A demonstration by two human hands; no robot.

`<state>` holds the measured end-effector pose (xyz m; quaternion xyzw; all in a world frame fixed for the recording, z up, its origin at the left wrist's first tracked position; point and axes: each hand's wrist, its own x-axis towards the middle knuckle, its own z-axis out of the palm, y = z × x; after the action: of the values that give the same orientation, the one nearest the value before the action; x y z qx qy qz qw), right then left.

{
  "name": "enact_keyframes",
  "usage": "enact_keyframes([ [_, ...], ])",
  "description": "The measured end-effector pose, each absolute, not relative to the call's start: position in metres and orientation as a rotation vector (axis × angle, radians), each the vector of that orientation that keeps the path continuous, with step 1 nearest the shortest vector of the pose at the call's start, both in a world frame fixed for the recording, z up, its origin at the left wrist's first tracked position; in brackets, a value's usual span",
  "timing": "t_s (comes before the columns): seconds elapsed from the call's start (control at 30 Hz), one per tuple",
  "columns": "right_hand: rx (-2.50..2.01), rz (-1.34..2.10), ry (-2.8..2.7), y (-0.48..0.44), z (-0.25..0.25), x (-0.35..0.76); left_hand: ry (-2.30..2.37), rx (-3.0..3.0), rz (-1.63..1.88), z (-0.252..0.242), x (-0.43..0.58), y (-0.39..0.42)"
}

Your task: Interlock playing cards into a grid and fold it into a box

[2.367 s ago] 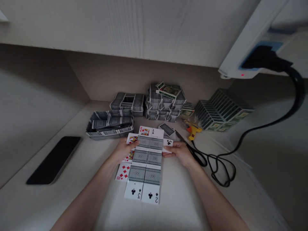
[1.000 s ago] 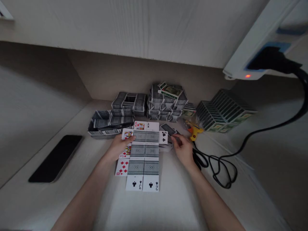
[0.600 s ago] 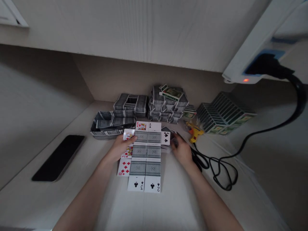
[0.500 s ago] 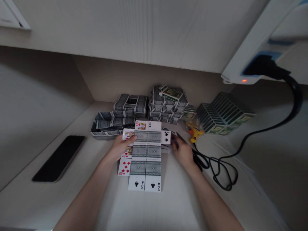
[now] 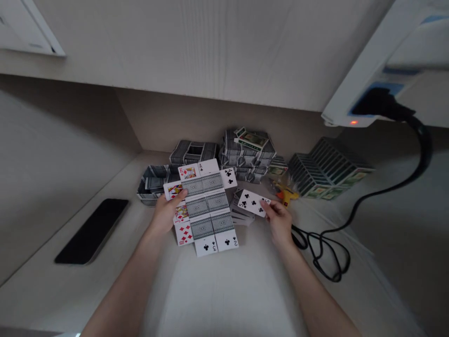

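Observation:
My left hand (image 5: 164,213) grips the left edge of a panel of interlaced playing cards (image 5: 206,206), its thumb on top. Patterned backs fill the panel's middle, and card faces stick out around it: red diamonds on the left, an ace at the top, a four of clubs (image 5: 229,178) at the upper right, a three and a two of clubs at the bottom. Between thumb and fingers of my right hand (image 5: 279,222) is a five of clubs (image 5: 253,203), face up, apart from the panel. Loose cards (image 5: 242,216) lie partly hidden under these two.
Behind stand an open box folded from cards (image 5: 147,187), more card-built blocks (image 5: 247,157) and stacked card packs (image 5: 329,168). A yellow glue gun (image 5: 287,194) with a looping black cable (image 5: 336,241) lies right. At left rests a black phone (image 5: 91,231).
The card panel has lifted and tilted, its top leaning left. My right hand has drawn back to the right and now holds the five of clubs in plain sight.

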<state>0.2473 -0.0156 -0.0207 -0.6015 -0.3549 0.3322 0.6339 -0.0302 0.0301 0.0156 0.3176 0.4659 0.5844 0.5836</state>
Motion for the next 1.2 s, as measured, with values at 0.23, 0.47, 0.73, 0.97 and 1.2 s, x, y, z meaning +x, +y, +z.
enact_keyframes([
  [0.23, -1.302, 0.927, -0.838, -0.022, -0.014, 0.233, 1.116, 0.759, 1.342, 0.014, -0.029, 0.031],
  [0.47, -1.307, 0.975, -0.950, -0.025, -0.017, 0.226, 1.093, 0.770, 1.313, 0.016, -0.025, 0.028],
  [0.73, -1.305, 0.898, -0.919, -0.023, -0.016, 0.229, 1.069, 0.748, 1.333, 0.014, -0.025, 0.029],
  [0.97, -1.331, 0.885, -0.980, -0.024, -0.017, 0.228, 1.067, 0.756, 1.323, 0.014, -0.025, 0.029],
  [1.2, -1.346, 0.920, -1.081, -0.025, -0.015, 0.230, 1.065, 0.792, 1.305, 0.012, -0.025, 0.028],
])
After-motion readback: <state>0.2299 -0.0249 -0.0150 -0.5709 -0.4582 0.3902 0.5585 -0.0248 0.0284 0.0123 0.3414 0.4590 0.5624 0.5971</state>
